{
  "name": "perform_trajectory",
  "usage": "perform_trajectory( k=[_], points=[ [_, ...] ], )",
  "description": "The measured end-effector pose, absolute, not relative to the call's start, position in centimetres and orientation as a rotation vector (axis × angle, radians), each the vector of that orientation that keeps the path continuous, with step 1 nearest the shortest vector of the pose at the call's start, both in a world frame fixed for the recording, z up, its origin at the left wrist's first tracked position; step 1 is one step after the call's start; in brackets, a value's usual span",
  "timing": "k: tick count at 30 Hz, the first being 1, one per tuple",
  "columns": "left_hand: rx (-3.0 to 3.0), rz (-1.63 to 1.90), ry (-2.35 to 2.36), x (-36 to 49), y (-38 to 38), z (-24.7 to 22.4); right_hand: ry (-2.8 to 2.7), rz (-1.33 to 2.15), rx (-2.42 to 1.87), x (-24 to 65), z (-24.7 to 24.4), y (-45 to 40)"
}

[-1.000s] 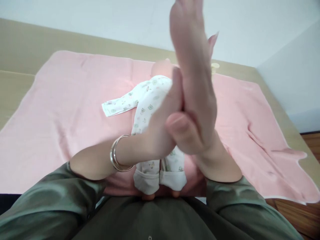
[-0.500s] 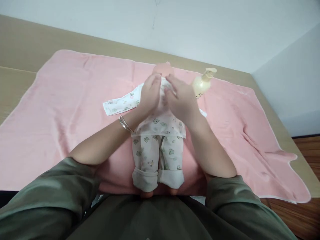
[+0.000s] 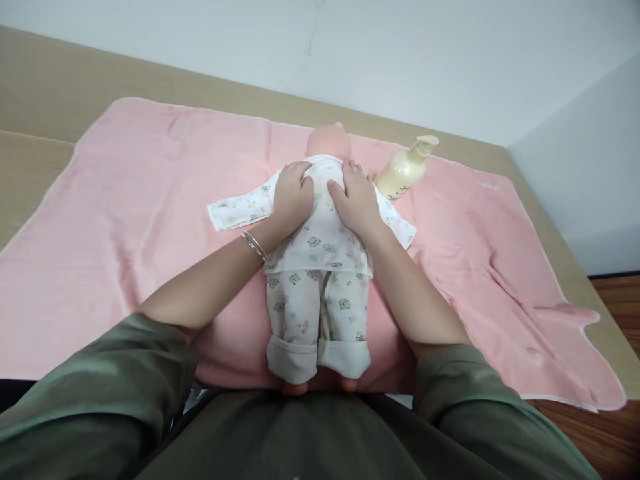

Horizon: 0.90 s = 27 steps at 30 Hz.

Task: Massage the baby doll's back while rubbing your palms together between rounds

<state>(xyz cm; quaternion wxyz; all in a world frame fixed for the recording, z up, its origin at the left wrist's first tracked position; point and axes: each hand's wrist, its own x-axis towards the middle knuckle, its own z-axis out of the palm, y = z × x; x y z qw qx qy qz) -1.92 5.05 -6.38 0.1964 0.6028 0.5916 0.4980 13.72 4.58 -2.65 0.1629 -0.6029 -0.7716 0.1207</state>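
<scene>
A baby doll (image 3: 329,141) in a white printed top (image 3: 325,227) and matching trousers (image 3: 300,307) with turned-up cuffs lies lengthwise before me, its head at the far end. My left hand (image 3: 293,198) rests on the top at the doll's left-side shoulder as I see it, fingers laid over it and thumb apart. On the opposite shoulder lies my right hand (image 3: 356,199), its fingers stretched toward the head and thumb pointing inward. Neither hand grips the cloth visibly. Both sleeves spread outward, and the doll's feet show below the cuffs.
Beneath the doll a pink blanket (image 3: 165,200) with wrinkles covers much of the wooden table (image 3: 45,87). A cream pump bottle (image 3: 403,172) leans near the right sleeve. White walls (image 3: 400,60) stand behind and at the right.
Both hands have come down and apart from above the doll's upper chest area onto its shoulders. More of the top, the head and the right sleeve is now uncovered.
</scene>
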Motion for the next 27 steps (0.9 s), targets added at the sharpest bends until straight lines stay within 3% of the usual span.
perform_trajectory(
  k=[7,12,15,19,22,27],
  points=[
    [1.667,1.374,1.653,-1.9,4.9,-6.3,-2.402,0.055,-1.587,9.7,-2.2,-0.9],
    [1.724,1.372,1.639,-2.0,5.0,-6.3,-2.485,0.287,-1.457,12.2,-1.8,3.6],
    [1.721,1.385,1.635,-2.0,5.1,-6.5,-2.321,0.379,-1.596,13.8,-1.9,5.6],
    [1.705,1.362,1.649,-2.0,5.0,-6.4,-2.251,0.237,-1.762,12.6,-1.8,2.9],
    [1.664,1.38,1.642,-2.2,4.8,-6.5,-2.341,0.106,-1.656,10.4,-1.7,-0.4],
    [1.557,1.422,1.623,-2.2,4.5,-6.5,-2.424,0.206,-1.521,10.3,-2.0,0.5]
  ],
)
